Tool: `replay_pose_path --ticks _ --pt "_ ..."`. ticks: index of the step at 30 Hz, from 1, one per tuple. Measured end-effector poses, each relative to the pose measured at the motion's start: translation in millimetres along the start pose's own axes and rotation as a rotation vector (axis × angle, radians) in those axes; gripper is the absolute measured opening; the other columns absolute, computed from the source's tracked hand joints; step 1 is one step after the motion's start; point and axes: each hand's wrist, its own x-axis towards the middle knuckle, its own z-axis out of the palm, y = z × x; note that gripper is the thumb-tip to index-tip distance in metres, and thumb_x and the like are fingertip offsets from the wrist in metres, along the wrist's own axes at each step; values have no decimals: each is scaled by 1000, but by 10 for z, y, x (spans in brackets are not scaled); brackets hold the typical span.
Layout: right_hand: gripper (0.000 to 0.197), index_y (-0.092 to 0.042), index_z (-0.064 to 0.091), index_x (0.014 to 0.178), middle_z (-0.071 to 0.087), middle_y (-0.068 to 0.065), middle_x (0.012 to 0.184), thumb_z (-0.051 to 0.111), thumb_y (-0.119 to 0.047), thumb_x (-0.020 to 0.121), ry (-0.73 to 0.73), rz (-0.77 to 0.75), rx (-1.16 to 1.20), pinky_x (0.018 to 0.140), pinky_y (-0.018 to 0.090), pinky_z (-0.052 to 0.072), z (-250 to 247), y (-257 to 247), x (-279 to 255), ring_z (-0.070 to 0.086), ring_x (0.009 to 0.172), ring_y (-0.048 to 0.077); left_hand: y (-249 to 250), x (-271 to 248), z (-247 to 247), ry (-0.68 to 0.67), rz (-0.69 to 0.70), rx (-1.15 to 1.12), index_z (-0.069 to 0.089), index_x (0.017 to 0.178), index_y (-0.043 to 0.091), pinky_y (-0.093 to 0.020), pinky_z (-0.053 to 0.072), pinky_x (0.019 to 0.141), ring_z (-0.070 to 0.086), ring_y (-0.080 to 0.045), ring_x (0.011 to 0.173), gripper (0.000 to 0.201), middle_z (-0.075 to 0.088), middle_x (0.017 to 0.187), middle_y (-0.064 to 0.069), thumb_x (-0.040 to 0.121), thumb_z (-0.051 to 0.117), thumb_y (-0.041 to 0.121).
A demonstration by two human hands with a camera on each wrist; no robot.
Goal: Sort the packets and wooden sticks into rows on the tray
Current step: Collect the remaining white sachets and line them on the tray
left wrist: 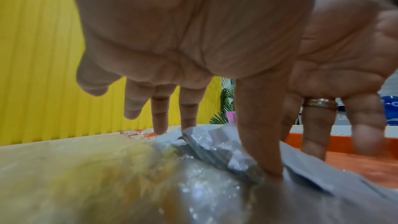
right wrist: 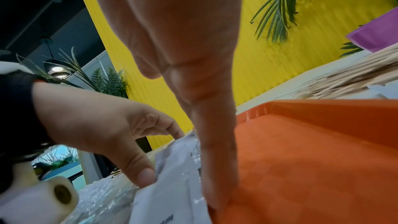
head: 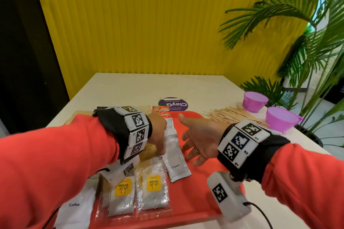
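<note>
Both forearms, in red sleeves with marker-covered wrist bands, reach over the red tray (head: 208, 171), which serves as the landmark. At the tray's near edge lie two clear "RELAX" packets (head: 151, 189) side by side, with a white "Coffee" packet (head: 76, 210) off the tray's near left corner, partly covered by the left sleeve.

Left hand (head: 158, 132): palm down over the tray's left half, fingers extended. In the left wrist view the thumb (left wrist: 264, 151) presses on the grey "Cream" packet (head: 176, 158), and two fingertips touch packets farther along. No finger curls round anything.

Right hand (head: 199, 139): palm down, fingers spread, over the tray's centre just right of the Cream packet. In the right wrist view one fingertip (right wrist: 215, 193) meets the tray floor at the packet's edge. It holds nothing. A ring shows on one finger.

Red-and-white sachets (head: 162, 112) lie at the tray's far left rim; their print is unreadable. Beyond the far rim a purple sticker (head: 175, 105) reads "ClayGo". Wooden sticks (head: 229, 115) lie piled on the table (head: 149, 83) right of the tray, beside two purple cups (head: 279, 120).

Packets under the left hand are hidden; their labels cannot be made out.
</note>
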Motion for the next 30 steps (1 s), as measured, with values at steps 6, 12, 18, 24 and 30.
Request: replay_pose_path --ticks 6,12,18,24,30 --pt "71 -4 29 142 40 17 141 32 -56 94 82 15 -188 80 40 42 -62 112 -54 52 106 35 -44 -3 -26 37 3 -88 54 127 13 -23 43 79 52 -16 99 60 57 120 -2 75 74 38" --pt "23 -15 56 66 58 -2 55 65 -24 85 227 -67 -774 49 18 45 34 72 -76 52 45 9 -21 24 -10 70 2 -24 61 117 11 -24 46 82 58 -19 107 45 62 119 -4 80 69 36" --pt "16 -19 74 63 63 -8 46 74 -23 78 56 -49 -876 50 15 50 227 5 7 59 48 4 -14 65 -41 63 -13 -24 60 118 11 -26 47 86 58 -20 108 48 62 120 -4 78 72 35" --pt "19 -12 67 63 65 -4 52 76 -21 77 56 -66 -850 64 18 54 247 59 132 61 53 6 -30 82 -51 58 6 4 58 121 10 -26 45 89 56 -20 112 49 59 123 -5 80 71 32" --pt "38 -18 55 48 51 -9 34 73 -31 79 141 -96 -990 47 19 40 216 10 11 46 29 2 -75 105 -69 37 71 -6 62 118 10 -22 41 77 58 -16 98 40 62 121 -6 83 69 26"
